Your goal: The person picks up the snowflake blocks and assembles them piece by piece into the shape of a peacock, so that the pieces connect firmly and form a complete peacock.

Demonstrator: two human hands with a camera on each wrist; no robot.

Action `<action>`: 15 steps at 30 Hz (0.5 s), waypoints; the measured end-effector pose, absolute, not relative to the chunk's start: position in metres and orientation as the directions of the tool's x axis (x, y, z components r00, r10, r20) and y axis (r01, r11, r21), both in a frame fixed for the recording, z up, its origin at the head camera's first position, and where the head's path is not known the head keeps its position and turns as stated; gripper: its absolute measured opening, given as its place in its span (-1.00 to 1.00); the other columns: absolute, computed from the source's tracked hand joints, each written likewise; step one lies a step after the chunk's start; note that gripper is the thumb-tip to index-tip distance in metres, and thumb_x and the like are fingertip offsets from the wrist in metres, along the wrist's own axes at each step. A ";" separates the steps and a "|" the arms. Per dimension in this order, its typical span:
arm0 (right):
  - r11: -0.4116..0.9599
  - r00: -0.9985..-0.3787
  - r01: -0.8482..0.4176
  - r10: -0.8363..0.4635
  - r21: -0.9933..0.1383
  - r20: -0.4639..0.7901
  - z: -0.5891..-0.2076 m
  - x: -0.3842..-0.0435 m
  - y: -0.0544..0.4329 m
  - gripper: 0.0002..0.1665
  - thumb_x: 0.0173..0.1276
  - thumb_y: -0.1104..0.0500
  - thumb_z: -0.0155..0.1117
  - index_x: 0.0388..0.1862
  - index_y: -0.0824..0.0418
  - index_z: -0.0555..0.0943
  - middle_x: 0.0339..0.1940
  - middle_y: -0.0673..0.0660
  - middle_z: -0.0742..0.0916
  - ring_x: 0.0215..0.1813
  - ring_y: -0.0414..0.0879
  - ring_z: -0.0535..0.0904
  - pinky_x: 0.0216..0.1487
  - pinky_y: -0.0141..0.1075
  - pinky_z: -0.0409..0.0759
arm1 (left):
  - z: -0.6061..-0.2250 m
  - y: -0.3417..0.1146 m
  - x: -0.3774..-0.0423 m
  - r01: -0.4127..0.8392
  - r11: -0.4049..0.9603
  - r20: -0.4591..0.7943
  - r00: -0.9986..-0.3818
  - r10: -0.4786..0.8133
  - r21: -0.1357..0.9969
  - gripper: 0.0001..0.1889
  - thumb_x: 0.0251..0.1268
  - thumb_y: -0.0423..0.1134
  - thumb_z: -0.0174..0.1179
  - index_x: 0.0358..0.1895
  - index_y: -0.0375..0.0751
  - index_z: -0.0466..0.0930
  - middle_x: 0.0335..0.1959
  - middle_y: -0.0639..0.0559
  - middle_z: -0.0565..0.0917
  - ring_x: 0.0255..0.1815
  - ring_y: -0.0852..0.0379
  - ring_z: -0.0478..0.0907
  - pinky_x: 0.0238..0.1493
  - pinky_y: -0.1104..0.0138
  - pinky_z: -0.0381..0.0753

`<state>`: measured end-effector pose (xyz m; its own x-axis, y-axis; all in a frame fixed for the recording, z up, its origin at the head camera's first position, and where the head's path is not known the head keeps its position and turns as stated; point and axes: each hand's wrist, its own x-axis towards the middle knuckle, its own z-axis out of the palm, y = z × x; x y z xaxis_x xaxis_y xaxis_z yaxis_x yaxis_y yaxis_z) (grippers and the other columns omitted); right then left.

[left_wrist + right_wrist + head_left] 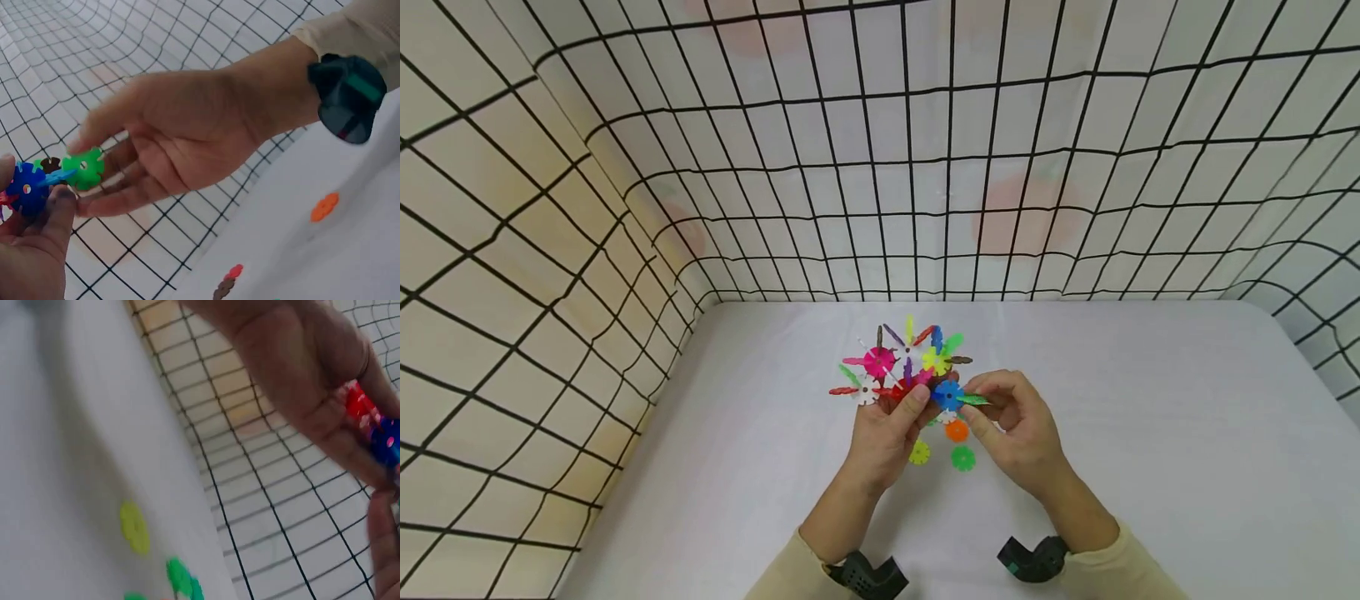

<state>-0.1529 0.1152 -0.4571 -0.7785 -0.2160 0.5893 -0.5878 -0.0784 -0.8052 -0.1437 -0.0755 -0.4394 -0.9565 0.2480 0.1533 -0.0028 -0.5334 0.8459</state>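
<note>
Disc cluster (908, 372) — between the fingers (913, 403)

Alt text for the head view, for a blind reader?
The left hand grips a cluster of interlocked colourful notched discs; the right hand pinches a green disc on it. Loose discs lie on the white table, black netting behind.

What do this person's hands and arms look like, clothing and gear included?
Both the left hand and right hand are ungloved. Beige sleeves stop short of the wrists. Each arm wears a dark, curved device; the right one shows a teal patch.
</note>
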 end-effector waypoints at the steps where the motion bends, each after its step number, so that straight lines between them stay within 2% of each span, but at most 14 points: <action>1: -0.098 -0.834 -0.492 -0.232 -0.865 0.500 -0.456 -0.151 0.114 -0.62 0.34 0.56 0.21 0.08 0.49 0.37 -0.02 0.16 0.61 0.03 -0.26 0.69 0.02 -0.42 0.72 | -0.440 -0.075 -0.143 0.011 -0.514 0.149 -0.962 0.227 0.858 -0.34 0.48 -0.17 0.21 0.53 -0.23 0.20 0.35 -0.06 0.62 0.32 0.06 0.63 0.32 0.25 0.56; 4: -0.211 -0.927 -0.169 -0.298 -0.963 0.228 -0.451 -0.149 0.111 -0.58 0.56 0.31 0.12 0.28 0.38 0.27 0.10 0.05 0.58 0.09 -0.23 0.67 0.07 -0.34 0.73 | -0.441 -0.072 -0.141 0.029 -0.369 0.102 -0.978 0.181 0.929 -0.35 0.46 -0.12 0.25 0.53 -0.07 0.25 0.39 -0.04 0.57 0.37 0.10 0.57 0.37 0.28 0.55; 6: -0.281 -0.933 0.016 -0.349 -0.960 0.087 -0.449 -0.149 0.109 -0.50 0.63 0.17 0.07 0.39 0.35 0.23 0.16 0.01 0.57 0.12 -0.20 0.67 0.12 -0.27 0.73 | -0.443 -0.070 -0.139 0.031 -0.234 0.075 -0.980 0.183 0.972 -0.36 0.45 -0.08 0.26 0.52 0.02 0.28 0.40 0.01 0.56 0.41 0.10 0.52 0.39 0.25 0.55; 8: -0.329 -0.916 0.143 -0.401 -0.933 0.001 -0.447 -0.149 0.109 -0.45 0.65 0.11 0.03 0.43 0.35 0.18 0.21 0.01 0.56 0.18 -0.18 0.66 0.18 -0.24 0.70 | -0.444 -0.068 -0.138 0.031 -0.112 0.054 -0.977 0.208 0.993 -0.37 0.44 -0.03 0.27 0.51 0.12 0.29 0.41 0.10 0.55 0.45 0.12 0.45 0.41 0.21 0.53; 10: -0.349 -0.905 0.201 -0.424 -0.915 -0.037 -0.447 -0.150 0.109 -0.44 0.64 0.12 0.04 0.45 0.35 0.19 0.24 -0.02 0.58 0.21 -0.18 0.65 0.21 -0.23 0.69 | -0.445 -0.068 -0.138 0.054 -0.050 0.065 -0.965 0.254 0.997 -0.38 0.47 0.00 0.23 0.52 0.15 0.26 0.44 0.15 0.51 0.51 0.11 0.38 0.45 0.12 0.49; 12: -0.362 -0.908 0.217 -0.415 -0.907 -0.052 -0.446 -0.150 0.109 -0.52 0.63 0.14 0.08 0.39 0.31 0.30 0.18 -0.02 0.64 0.15 -0.18 0.69 0.18 -0.25 0.70 | -0.445 -0.069 -0.138 0.069 -0.028 0.074 -0.954 0.291 0.997 -0.41 0.52 0.03 0.16 0.53 0.13 0.25 0.47 0.15 0.47 0.54 0.09 0.33 0.49 0.05 0.44; 15: -0.384 -0.927 0.197 -0.372 -0.902 -0.045 -0.444 -0.151 0.111 -0.72 0.60 0.19 0.12 0.20 0.23 0.50 0.04 -0.03 0.71 0.01 -0.19 0.74 0.10 -0.29 0.73 | -0.445 -0.073 -0.140 0.059 -0.063 0.077 -0.939 0.335 0.996 -0.40 0.60 0.06 -0.01 0.57 -0.03 0.20 0.54 0.05 0.38 0.59 0.05 0.23 0.61 -0.04 0.22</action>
<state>-0.1505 0.1113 -0.4445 -0.9273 -0.3717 -0.0448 0.1974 -0.3836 -0.9021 -0.1402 -0.0731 -0.4450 -0.9390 0.3351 0.0772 0.0594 -0.0630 0.9962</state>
